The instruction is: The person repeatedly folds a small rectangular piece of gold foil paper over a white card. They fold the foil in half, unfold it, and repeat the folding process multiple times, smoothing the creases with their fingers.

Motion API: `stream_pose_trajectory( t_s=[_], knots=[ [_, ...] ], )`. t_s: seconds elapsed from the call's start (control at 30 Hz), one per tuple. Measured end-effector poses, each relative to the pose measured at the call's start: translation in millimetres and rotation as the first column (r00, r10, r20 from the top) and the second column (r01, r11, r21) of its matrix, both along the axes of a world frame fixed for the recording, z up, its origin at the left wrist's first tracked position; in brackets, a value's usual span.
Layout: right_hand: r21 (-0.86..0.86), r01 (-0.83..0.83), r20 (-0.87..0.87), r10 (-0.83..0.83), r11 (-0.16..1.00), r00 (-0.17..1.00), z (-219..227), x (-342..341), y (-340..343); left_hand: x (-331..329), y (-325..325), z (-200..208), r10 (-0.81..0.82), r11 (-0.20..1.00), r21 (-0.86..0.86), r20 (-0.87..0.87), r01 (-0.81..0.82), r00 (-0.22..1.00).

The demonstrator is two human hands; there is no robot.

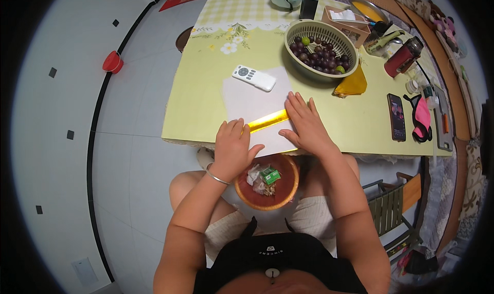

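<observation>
A white sheet of paper (240, 106) lies at the near edge of the table, with a shiny gold strip (268, 121) across it that looks like a folded band of foil paper. My left hand (234, 145) rests flat at the strip's left end, fingers stretched out. At the right end my right hand (309, 123) lies flat too, its thumb pointing inward. Both palms press down and neither grips anything. Beyond the strip, a white remote control (254, 78) sits on the paper's far part. More gold shows under the sheet's near edge by my right hand.
A colander (294, 62) of dark round fruit stands beyond my right hand, beside folded gold paper (353, 83). Farther right are a phone (396, 117), a red thermos (404, 57) and a pink-black item (422, 118). Below the table edge, a waste bin (294, 183) stands between my knees.
</observation>
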State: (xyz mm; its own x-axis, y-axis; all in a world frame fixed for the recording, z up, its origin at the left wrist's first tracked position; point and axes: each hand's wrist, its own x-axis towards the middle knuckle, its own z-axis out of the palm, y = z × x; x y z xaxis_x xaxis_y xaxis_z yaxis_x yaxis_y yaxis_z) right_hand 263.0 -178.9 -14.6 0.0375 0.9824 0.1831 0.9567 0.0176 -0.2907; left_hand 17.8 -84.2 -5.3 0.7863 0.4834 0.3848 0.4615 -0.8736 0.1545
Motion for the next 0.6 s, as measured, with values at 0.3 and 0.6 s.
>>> stream_pose_trajectory(
  t_s=[0.3,0.6],
  knots=[
    [0.156,-0.241,-0.14,0.263,0.958,0.955,12,-11,4,1,-4,9,-0.029,0.996,-0.085,0.09,0.036,0.996],
    [0.384,-0.213,-0.091,0.267,0.898,0.959,6,-41,21,5,12,5,0.0,0.988,-0.151,0.232,0.036,0.973]
  ],
)
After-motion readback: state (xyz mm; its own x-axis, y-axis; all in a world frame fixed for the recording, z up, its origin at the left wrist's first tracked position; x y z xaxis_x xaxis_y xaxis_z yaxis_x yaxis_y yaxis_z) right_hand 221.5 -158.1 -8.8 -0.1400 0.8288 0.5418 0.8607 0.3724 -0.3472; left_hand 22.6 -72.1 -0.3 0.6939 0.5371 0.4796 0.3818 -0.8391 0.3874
